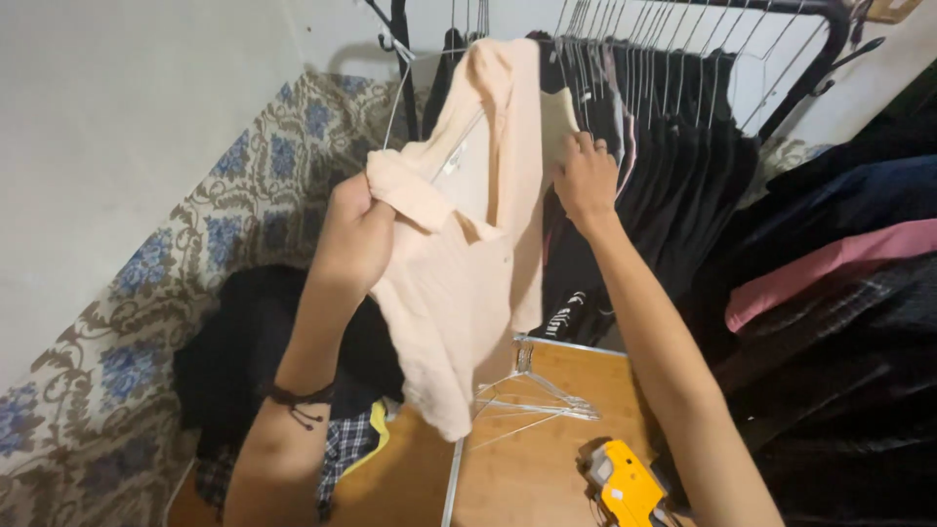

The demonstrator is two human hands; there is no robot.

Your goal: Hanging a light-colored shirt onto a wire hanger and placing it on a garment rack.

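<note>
A: White wall (127, 107) on the left, with a blue and tan floral cloth (195, 244) draped below it. Black clothes rail (820, 20) across the top, crowded with wire hangers (664, 68) and dark garments (683, 166). Wooden table top (517, 468) underneath.

B: And on the rail itself?

A: Pale peach shirt (468, 244), hanging near the left end of the rail, in front of the dark clothes and draping down over the edge of the table.

B: Left hand?

A: Left hand (356, 234) raised, fingers curled shut into a fist round the shirt's left shoulder, just by the collar. Cloth bunched in the grip. Dark cord bracelet (298, 398) on that wrist.

B: Right hand?

A: Right hand (584, 181) up at the shirt's other shoulder. Fingers bent and close together, tips pressed against the peach fabric where it meets the dark clothes. Can't tell whether pinching the cloth or only touching it, since the back of the hand hides the fingertips.

B: Anything lower down?

A: Loose pile of spare wire hangers (532, 400) lying on the table, just beside the shirt's hem. Yellow handheld tool (625, 483) near the bottom edge, beside the right forearm. Heap of black clothing (244, 361) to the left, with a checked garment (346, 449) trimmed in yellow under it.

B: Right side?

A: More hung clothes: navy, then a pink piece (830, 268), then dark plaid.
</note>
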